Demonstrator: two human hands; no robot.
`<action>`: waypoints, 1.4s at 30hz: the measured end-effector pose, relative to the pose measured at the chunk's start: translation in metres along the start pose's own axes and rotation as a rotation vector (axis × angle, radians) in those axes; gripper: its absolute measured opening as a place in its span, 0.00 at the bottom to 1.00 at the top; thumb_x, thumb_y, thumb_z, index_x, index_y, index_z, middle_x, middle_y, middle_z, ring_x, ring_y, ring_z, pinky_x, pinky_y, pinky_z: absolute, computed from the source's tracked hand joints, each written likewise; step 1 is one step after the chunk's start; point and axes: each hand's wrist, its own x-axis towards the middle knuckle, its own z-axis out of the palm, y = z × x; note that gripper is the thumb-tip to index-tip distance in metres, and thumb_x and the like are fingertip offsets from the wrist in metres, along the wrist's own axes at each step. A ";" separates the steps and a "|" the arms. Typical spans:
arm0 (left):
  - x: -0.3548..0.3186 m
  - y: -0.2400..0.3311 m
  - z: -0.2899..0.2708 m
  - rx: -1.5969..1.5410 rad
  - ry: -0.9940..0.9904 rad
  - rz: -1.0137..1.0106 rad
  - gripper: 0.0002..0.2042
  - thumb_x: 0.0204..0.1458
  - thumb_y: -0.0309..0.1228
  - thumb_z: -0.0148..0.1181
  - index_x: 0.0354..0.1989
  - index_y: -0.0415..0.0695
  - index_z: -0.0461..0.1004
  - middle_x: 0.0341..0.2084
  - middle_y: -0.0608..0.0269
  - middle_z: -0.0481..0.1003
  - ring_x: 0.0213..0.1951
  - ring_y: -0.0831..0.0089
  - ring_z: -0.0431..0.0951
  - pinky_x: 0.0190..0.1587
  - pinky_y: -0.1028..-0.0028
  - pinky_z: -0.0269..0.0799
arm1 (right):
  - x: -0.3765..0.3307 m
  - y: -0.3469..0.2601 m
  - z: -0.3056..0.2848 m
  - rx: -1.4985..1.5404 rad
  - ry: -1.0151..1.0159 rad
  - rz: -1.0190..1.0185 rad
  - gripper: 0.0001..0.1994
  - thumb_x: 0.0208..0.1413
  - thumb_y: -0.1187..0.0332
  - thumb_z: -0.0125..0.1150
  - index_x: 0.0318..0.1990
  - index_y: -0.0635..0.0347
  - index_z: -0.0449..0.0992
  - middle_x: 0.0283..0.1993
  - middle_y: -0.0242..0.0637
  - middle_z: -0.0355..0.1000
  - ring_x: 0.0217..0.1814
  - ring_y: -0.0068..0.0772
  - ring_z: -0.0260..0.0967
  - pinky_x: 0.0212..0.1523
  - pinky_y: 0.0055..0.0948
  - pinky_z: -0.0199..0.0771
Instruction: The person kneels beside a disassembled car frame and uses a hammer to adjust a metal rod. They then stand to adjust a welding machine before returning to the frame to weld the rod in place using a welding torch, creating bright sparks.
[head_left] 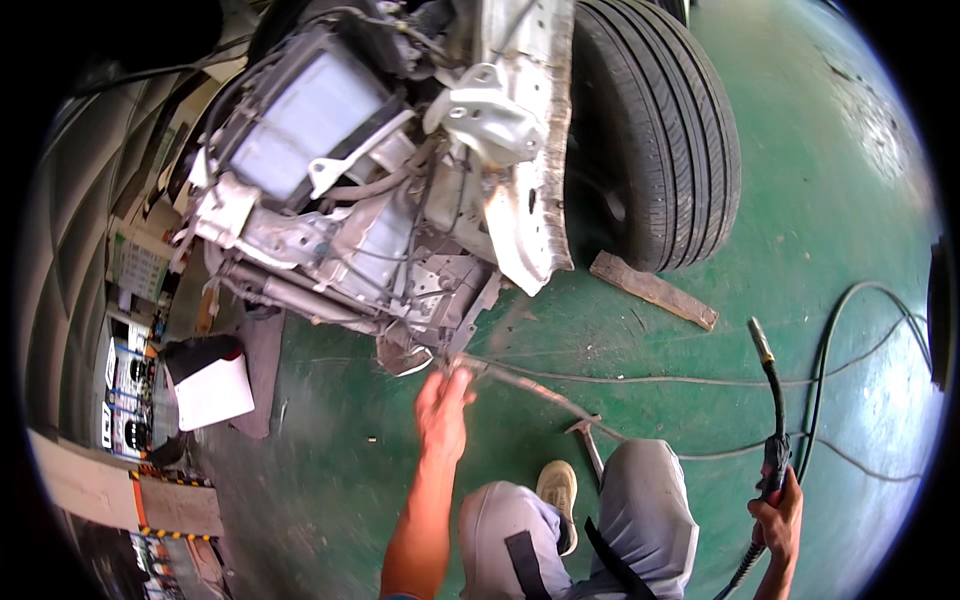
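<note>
Right hand (784,516): one welding torch (776,452). One wood block (655,291), one tyre (672,140).

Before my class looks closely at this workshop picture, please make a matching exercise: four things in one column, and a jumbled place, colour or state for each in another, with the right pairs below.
Things
1. Welding torch
2. Piece of wood
3. Hammer-like tool
4. Floor

Places, colours or states
A. Partly hidden by the right knee
B. Green
C. Gripped in the right hand
D. Lying next to the tyre

Right pairs: 1-C, 2-D, 3-A, 4-B
</note>
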 end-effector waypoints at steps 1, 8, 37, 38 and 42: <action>0.003 0.018 0.021 -0.016 -0.039 0.053 0.10 0.63 0.34 0.58 0.49 0.45 0.74 0.49 0.63 0.76 0.46 0.74 0.75 0.49 0.67 0.72 | -0.004 -0.013 -0.005 -0.016 -0.051 -0.026 0.21 0.35 0.78 0.59 0.44 0.63 0.70 0.25 0.29 0.62 0.22 0.24 0.57 0.25 0.23 0.60; 0.044 0.092 0.097 -0.346 -0.182 0.094 0.13 0.67 0.43 0.50 0.49 0.46 0.66 0.44 0.53 0.78 0.47 0.57 0.80 0.51 0.55 0.74 | -0.012 -0.073 0.004 -0.075 -0.044 -0.224 0.20 0.32 0.75 0.60 0.40 0.60 0.70 0.23 0.24 0.57 0.20 0.18 0.52 0.21 0.23 0.55; 0.050 0.132 0.158 0.650 0.117 0.705 0.12 0.62 0.28 0.51 0.45 0.31 0.73 0.32 0.41 0.77 0.34 0.48 0.79 0.40 0.58 0.71 | -0.006 -0.158 0.024 0.293 -0.311 -0.269 0.26 0.33 0.81 0.61 0.47 0.65 0.69 0.23 0.33 0.71 0.16 0.18 0.63 0.15 0.20 0.61; 0.051 0.130 0.158 0.689 0.147 0.751 0.12 0.61 0.28 0.52 0.45 0.31 0.73 0.33 0.41 0.77 0.35 0.46 0.78 0.41 0.57 0.71 | -0.006 -0.158 0.024 0.291 -0.321 -0.268 0.26 0.33 0.81 0.61 0.47 0.64 0.69 0.24 0.33 0.71 0.17 0.18 0.64 0.17 0.20 0.62; 0.046 0.134 0.164 0.817 0.216 0.824 0.12 0.59 0.28 0.55 0.45 0.30 0.73 0.38 0.37 0.75 0.42 0.39 0.75 0.45 0.52 0.69 | -0.007 -0.159 0.026 0.319 -0.334 -0.264 0.25 0.33 0.80 0.61 0.46 0.64 0.71 0.28 0.31 0.70 0.24 0.18 0.65 0.25 0.20 0.65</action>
